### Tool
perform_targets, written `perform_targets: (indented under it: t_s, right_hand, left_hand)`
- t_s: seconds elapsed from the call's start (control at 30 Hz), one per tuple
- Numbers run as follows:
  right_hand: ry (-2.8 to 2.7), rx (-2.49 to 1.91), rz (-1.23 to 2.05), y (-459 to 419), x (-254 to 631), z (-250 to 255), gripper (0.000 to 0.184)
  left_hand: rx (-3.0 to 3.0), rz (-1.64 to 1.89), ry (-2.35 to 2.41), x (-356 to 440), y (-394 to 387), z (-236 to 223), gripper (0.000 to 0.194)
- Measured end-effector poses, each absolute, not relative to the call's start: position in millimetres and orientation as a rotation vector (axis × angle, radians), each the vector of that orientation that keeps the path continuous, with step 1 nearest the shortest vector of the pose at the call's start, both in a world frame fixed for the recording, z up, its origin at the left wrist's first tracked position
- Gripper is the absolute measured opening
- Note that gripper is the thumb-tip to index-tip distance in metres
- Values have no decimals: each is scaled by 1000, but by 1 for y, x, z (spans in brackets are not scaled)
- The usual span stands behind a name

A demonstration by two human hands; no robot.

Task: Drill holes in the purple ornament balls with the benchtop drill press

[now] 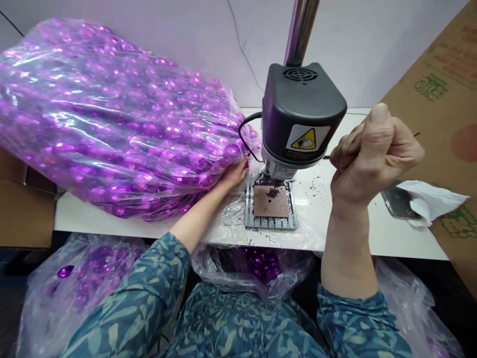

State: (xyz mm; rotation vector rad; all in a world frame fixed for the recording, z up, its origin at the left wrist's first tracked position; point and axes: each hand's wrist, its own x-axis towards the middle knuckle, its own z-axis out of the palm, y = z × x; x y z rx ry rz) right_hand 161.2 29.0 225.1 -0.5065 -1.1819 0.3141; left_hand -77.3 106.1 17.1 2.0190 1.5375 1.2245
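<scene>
My right hand (378, 154) is closed in a fist around the thin dark lever (326, 157) of a small bench drill press (303, 109), on its right side. My left hand (235, 174) reaches to the mouth of a big clear plastic bag (126, 119) full of shiny purple faceted balls. Most of its fingers are hidden among the plastic and balls, so their grip does not show. Under the drill head, a brown square board (271, 209) with a small hole and dark shavings lies on the slotted metal base (294, 223).
The white table (402, 243) carries scattered dark shavings. At its right lie a phone (397, 203) and a crumpled white tissue (436, 199), beside a large cardboard box (447, 124). An open plastic bag (219, 271) with purple pieces hangs below the front edge. Another bag (85, 278) sits lower left.
</scene>
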Motion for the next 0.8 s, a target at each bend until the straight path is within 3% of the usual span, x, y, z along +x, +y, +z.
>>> perform_targets:
  t_s: [0.23,0.33,0.7,0.8]
  right_hand:
    - [-1154,-466,327,31,160,222,54]
    - [-1146,-455,315,32,159,222,54]
    - [-1215,-479,260,32,162,218,53]
    - [-1211,-476,276,32,162,218,54]
  left_hand:
    - [1633,1523,1395,-75,6,33,52]
    - [1484,1459,1223,-66,-18,35,56]
    - [1272,1320,1079,-29,-4,14,77]
    - [1349,1302,1114,-27,3,9,75]
